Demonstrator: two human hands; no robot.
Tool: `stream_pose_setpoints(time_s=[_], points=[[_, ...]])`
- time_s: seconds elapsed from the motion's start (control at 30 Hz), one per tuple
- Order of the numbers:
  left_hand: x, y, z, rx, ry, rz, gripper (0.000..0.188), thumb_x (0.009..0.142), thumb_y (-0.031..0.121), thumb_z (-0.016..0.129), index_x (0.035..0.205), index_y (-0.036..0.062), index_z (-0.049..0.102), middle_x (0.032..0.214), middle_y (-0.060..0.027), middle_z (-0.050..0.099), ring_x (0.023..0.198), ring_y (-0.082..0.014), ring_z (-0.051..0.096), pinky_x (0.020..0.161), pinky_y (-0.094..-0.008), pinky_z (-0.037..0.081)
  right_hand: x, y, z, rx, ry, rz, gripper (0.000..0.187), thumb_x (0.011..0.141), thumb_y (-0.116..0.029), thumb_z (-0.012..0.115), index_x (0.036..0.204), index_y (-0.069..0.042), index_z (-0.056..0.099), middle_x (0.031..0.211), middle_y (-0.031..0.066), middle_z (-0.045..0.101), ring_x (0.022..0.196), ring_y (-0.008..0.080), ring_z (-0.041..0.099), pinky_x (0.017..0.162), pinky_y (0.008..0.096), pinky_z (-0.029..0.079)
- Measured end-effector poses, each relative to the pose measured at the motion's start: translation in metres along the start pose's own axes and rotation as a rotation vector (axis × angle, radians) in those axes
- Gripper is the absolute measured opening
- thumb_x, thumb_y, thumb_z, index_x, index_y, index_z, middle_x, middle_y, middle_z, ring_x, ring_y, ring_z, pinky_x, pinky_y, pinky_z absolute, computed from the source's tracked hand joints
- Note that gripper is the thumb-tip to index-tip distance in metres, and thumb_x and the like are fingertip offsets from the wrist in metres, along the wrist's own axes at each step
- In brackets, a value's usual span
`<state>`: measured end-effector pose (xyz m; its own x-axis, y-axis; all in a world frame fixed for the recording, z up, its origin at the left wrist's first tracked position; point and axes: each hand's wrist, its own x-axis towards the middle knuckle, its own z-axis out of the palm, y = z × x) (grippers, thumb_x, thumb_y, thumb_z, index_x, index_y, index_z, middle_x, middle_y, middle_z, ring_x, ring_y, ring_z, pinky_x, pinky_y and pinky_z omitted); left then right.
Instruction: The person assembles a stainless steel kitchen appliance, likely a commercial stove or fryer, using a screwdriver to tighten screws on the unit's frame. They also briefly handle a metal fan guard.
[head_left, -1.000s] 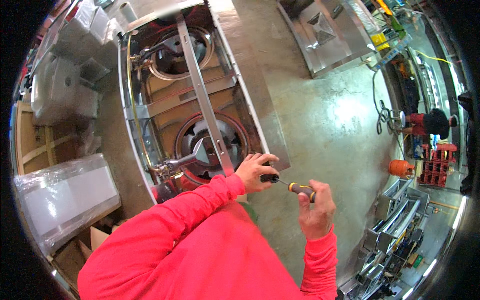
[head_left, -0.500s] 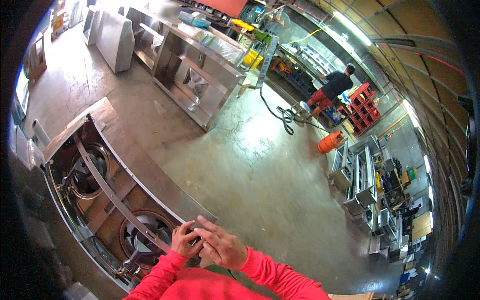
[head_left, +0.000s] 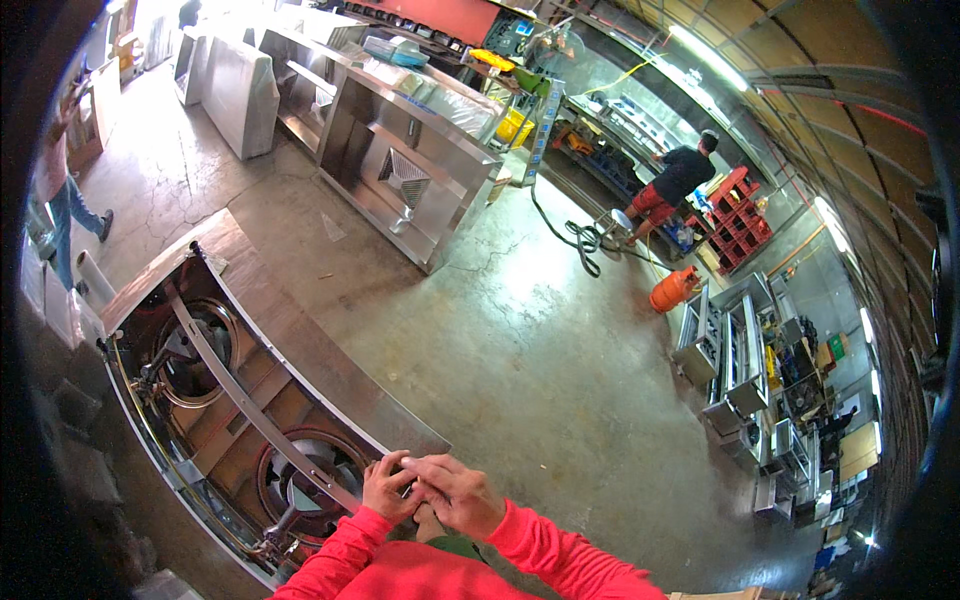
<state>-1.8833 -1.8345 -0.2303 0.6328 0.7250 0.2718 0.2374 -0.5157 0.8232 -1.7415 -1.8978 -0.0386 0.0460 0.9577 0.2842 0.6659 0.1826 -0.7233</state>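
My left hand (head_left: 387, 490) and my right hand (head_left: 464, 494) meet in front of my red-sleeved body at the lower middle. Their fingertips are pinched together; whatever is between them is hidden or too small to name. Just left of them lies a long steel stove unit (head_left: 265, 350) with its inside exposed. Two round burner openings show in it, a near burner (head_left: 312, 478) and a far burner (head_left: 192, 352). A narrow metal strip (head_left: 235, 390) runs lengthwise over both. My left hand is close to the unit's near right corner.
A large stainless steel cabinet (head_left: 400, 175) stands across the concrete floor (head_left: 480, 370). Beyond it, a co-worker (head_left: 682, 172) bends at a bench near stacked red crates (head_left: 738, 222). An orange gas cylinder (head_left: 674, 289) and a dark hose (head_left: 585, 245) are nearby. Another person (head_left: 68, 215) stands far left.
The view has shifted slightly, so the scene sits lower and further right. My right fingers have drawn in closer to the left ones. A person has come into sight at the left edge.
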Motion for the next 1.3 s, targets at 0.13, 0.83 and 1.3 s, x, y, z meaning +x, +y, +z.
stream_pose_setpoints(time_s=[0.13, 0.83, 1.3], points=[[0.004, 0.016, -0.003, 0.021, -0.012, -0.017, 0.035, 0.074, 0.031, 0.083, 0.107, 0.0229, 0.076, 0.133, -0.0064, 0.06, 0.119, -0.0298, 0.058, 0.099, -0.0483, 0.043, -0.01, 0.016, -0.008, -0.181, -0.005, 0.121, 0.039, 0.092, -0.005, 0.07, 0.13, -0.006, 0.064, 0.116, 0.0175, 0.067, 0.092, 0.0315, 0.072, 0.074, 0.0369, 0.06], [0.002, 0.01, -0.009, 0.01, -0.029, -0.032, 0.031, 0.082, 0.036, 0.08, 0.111, 0.026, 0.073, 0.135, -0.0072, 0.057, 0.113, -0.0315, 0.06, 0.1, -0.0518, 0.042, -0.009, 0.011, -0.007, -0.216, -0.083, 0.011, 0.045, 0.094, -0.013, 0.07, 0.137, -0.006, 0.058, 0.113, 0.0148, 0.068, 0.095, 0.0331, 0.069, 0.075, 0.0391, 0.059], [0.0, 0.004, -0.002, -0.041, 0.016, 0.073, 0.032, 0.082, 0.032, 0.079, 0.112, 0.0249, 0.072, 0.135, -0.0063, 0.058, 0.117, -0.0316, 0.062, 0.093, -0.053, 0.048, 0.012, -0.028, -0.008, -0.152, -0.102, -0.21, 0.035, 0.093, -0.002, 0.067, 0.127, -0.004, 0.063, 0.114, 0.018, 0.066, 0.098, 0.0334, 0.067, 0.082, 0.0409, 0.056]])
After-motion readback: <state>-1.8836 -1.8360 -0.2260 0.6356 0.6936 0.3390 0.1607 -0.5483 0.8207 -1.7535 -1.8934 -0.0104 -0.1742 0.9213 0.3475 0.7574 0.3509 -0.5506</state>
